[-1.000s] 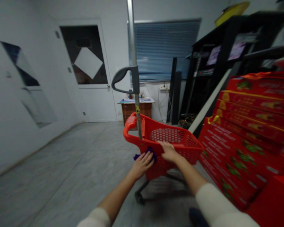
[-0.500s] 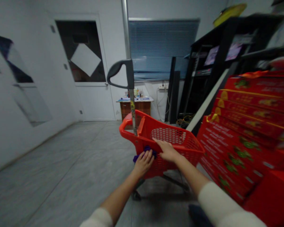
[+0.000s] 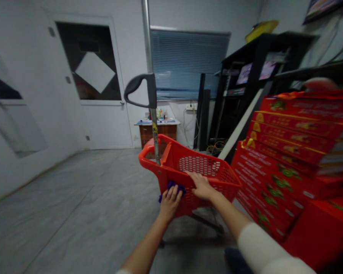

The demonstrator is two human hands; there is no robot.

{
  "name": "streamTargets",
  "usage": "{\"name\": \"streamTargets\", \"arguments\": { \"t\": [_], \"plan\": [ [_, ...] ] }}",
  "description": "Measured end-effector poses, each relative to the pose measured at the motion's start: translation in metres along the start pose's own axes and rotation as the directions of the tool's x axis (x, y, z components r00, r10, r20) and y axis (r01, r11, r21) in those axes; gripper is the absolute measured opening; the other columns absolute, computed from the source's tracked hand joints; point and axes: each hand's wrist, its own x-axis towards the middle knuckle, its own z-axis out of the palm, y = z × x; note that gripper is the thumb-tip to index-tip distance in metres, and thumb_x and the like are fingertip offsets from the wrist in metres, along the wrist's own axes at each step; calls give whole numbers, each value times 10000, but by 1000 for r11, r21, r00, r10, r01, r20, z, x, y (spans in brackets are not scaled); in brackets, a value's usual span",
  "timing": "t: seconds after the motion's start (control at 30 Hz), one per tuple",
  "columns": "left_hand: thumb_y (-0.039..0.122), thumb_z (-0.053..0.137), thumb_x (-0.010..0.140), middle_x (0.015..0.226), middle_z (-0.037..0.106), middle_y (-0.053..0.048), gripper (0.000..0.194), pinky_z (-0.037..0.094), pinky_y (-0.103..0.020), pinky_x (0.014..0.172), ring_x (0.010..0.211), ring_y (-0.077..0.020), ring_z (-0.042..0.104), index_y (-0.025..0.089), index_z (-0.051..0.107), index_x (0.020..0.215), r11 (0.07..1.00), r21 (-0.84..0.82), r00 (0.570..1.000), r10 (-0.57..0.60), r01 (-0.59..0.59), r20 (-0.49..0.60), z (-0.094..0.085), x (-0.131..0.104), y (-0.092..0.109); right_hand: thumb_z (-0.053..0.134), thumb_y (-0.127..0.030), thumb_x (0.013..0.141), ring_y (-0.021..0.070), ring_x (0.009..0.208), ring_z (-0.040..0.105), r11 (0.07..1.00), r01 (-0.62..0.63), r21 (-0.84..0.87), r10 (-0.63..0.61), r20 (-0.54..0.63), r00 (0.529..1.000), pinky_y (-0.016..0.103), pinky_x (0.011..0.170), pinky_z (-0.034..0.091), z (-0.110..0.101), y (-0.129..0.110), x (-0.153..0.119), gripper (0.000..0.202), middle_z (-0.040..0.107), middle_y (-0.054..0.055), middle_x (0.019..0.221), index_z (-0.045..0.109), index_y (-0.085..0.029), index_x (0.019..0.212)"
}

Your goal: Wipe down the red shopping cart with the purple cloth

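Note:
A red plastic shopping cart (image 3: 171, 176) with a perforated basket stands in front of me. My left hand (image 3: 170, 201) presses a bunched purple cloth (image 3: 180, 187) against the near outer side of the basket, fingers curled over it. Part of the cloth sticks out left of my fingers. To the right, my right hand (image 3: 200, 185) holds the near rim of the basket, fingers along the top edge and thumb down on the outer side. The cart's grey grip handle (image 3: 152, 91) rises on a metal pole (image 3: 147, 42) at the left end.
Stacked red boxes (image 3: 286, 152) stand close on the right. Behind them is a black rack (image 3: 257, 57) with a leaning pale board (image 3: 240, 125). A small wooden desk (image 3: 160, 132) is at the back wall, near a white door (image 3: 105, 123). Grey floor (image 3: 82, 201) extends left.
The view has shifted slightly, so the whole scene sits a little further left. My left hand with the cloth and my right hand stay at nearly the same places on the cart.

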Motion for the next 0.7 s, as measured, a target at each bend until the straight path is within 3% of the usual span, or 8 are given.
{"name": "streamTargets", "arguments": {
  "t": [0.07,0.17,0.3,0.4,0.5,0.6,0.63,0.7],
  "plan": [
    [134,525,857,1279,604,-96,417,394,-379,1012,1188,-225,534,284,595,1240,998,-27,997,-57,55,-56,1,-13,-3,526,-177,688,260,1323,349,999,46,-13,-46,-1,999,423,1073,244,-1,5,-4,935,360,61,1532,159,-265,1544],
    [120,510,844,1238,592,-95,517,431,-385,1001,1163,-235,547,311,525,1325,978,-56,971,-204,199,-125,3,-33,0,540,-176,677,261,1334,325,999,11,-52,-12,-19,1000,413,1095,218,1,14,-14,939,360,84,1529,175,-214,1541],
    [102,482,826,1188,564,-94,569,508,-422,888,1082,-252,569,334,481,1346,931,-86,923,-363,354,-124,7,-61,17,551,-207,702,268,1282,371,997,-51,-59,50,-17,999,418,1092,222,6,21,-21,801,428,105,1466,336,-182,1473],
    [89,492,809,1201,518,-111,496,524,-442,852,1066,-260,558,290,525,1261,900,-125,897,-430,417,-104,4,-63,20,564,-225,713,282,1264,371,995,-69,-73,70,16,997,430,1070,240,7,16,-19,759,438,113,1447,368,-184,1446],
    [118,524,824,1287,437,-133,413,514,-441,882,1127,-263,517,255,538,1213,872,-197,861,-480,448,-169,-9,-29,5,570,-230,715,291,1259,366,994,-78,-75,80,31,996,436,1046,256,6,9,-16,760,438,124,1441,360,-179,1444],
    [168,583,829,1402,345,-143,414,471,-448,947,1239,-289,443,247,531,1232,886,-266,840,-450,379,-302,-30,34,-19,571,-235,715,298,1259,366,993,-92,-68,93,13,996,443,1037,256,6,5,-16,764,441,131,1436,354,-181,1446],
    [176,592,829,1424,335,-149,414,446,-462,970,1264,-301,424,243,539,1234,893,-256,853,-435,369,-290,-36,56,-25,572,-235,714,301,1257,368,993,-95,-65,96,11,995,445,1032,257,6,4,-17,771,445,130,1433,349,-190,1451],
    [184,600,827,1422,383,-162,444,397,-506,994,1276,-322,422,247,544,1263,910,-167,909,-399,378,-117,-47,94,-29,576,-237,710,304,1256,371,994,-92,-60,93,17,996,448,1026,259,7,4,-18,789,447,121,1436,336,-217,1461]
  ]
}}
